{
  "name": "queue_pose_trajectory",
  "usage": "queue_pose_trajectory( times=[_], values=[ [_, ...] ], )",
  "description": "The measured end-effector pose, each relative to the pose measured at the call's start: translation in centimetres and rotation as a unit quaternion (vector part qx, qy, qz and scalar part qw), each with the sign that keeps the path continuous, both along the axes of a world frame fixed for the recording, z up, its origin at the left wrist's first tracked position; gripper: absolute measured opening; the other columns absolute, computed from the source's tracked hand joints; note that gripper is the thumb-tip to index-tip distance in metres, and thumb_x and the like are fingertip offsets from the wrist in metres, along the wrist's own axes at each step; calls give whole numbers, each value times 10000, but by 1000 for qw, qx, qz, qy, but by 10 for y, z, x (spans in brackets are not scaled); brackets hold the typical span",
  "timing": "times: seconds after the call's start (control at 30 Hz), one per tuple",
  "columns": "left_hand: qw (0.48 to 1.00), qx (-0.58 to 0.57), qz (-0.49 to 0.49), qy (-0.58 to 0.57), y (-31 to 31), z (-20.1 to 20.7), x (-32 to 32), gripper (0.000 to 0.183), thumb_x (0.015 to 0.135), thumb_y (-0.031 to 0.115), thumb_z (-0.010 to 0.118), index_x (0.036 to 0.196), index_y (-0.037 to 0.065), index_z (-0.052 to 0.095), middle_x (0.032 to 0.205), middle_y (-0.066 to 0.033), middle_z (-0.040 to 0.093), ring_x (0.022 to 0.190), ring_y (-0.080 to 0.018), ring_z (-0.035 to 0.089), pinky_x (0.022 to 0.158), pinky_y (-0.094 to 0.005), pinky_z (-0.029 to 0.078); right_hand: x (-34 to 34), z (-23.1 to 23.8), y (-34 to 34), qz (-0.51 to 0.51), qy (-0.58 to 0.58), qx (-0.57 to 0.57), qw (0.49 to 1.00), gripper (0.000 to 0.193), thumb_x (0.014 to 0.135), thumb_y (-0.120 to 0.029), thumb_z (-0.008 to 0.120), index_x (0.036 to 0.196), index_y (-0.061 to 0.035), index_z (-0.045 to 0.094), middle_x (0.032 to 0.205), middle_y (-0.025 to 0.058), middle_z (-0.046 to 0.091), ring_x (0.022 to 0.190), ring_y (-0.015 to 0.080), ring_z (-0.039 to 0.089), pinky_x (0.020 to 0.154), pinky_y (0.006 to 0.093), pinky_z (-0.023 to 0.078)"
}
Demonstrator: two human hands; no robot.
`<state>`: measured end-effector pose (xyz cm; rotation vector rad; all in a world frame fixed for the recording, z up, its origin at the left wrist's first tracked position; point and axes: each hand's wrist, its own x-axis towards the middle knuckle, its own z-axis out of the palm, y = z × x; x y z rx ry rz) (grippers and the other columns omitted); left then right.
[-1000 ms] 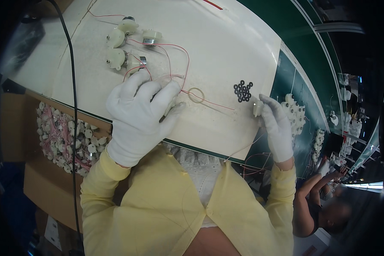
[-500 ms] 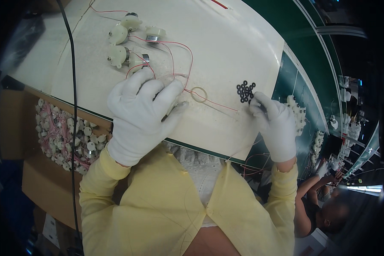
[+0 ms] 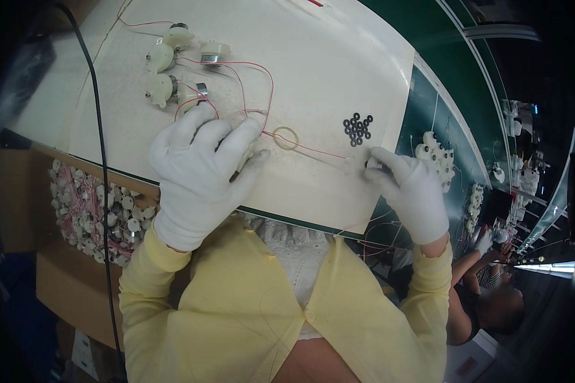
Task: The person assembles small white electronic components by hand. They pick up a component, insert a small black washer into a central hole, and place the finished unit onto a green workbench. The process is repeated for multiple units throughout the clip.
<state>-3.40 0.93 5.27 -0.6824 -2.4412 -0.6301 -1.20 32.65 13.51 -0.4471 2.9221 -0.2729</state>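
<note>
My left hand (image 3: pixel 201 172), in a white glove, is curled over the near part of the white table, its fingers closed around something mostly hidden. A pale bit shows between thumb and forefinger, and red wires (image 3: pixel 306 149) run out beside the fingertips. Just beyond those fingers lies a geared motor (image 3: pixel 191 94) with a cream housing and a metal can. My gloved right hand (image 3: pixel 406 188) pinches a small black ring (image 3: pixel 367 164) at its fingertips, close to the table. A cluster of black rings (image 3: pixel 358 129) lies just beyond that hand.
Several more geared motors (image 3: pixel 161 57) sit at the far left. A clear yellowish ring (image 3: pixel 285 138) lies mid-table. A carton of wired motors (image 3: pixel 96 217) stands at left, with a black cable (image 3: pixel 102 147) hanging across. White parts (image 3: pixel 434 159) rest at right; another person (image 3: pixel 473 313) is at lower right.
My right hand has drawn back from the edge of the ring cluster, toward me, with its fingertips pinched. My left hand keeps its curled grip. The whole view has shifted slightly.
</note>
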Motion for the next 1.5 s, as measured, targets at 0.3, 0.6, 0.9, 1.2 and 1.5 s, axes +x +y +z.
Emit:
queue_pose_trajectory(
  times=[0.3,0.6,0.9,1.2,1.5],
  values=[
    [1000,-18,2,-4,-2,-3,2,520,737,227,862,1224,195,685,1043,-18,628,1088,-286,612,823,-423,462,14,-8,13,-80,5,-158,984,346,897,0,716,1240,-27,680,931,101,734,791,273,732,721,340,581],
    [1000,-4,17,4,-1,-2,2,559,735,248,868,1260,217,680,1057,-12,613,1127,-283,595,840,-415,463,13,-4,-1,-160,-49,-187,968,267,950,-68,706,1205,12,696,932,103,785,823,213,768,758,298,588],
    [999,-19,27,32,12,46,7,301,674,267,872,946,198,764,846,24,554,877,-216,596,718,-394,480,35,-6,-15,-290,-65,-257,920,297,990,-127,712,1226,53,700,984,111,802,887,127,762,796,245,576],
    [955,-290,-58,-20,41,42,-49,184,730,263,783,770,155,639,801,16,569,859,-210,602,723,-395,434,69,-27,-23,-375,-77,-451,806,301,981,-106,734,1244,39,712,887,21,750,690,37,604,630,205,492],
    [895,-430,-69,97,47,42,-18,121,764,211,690,802,133,605,794,-21,527,867,-234,532,751,-398,398,79,-46,-18,-341,-62,-500,794,313,948,-94,746,1223,51,714,859,47,757,686,45,614,608,219,495]
  ],
)
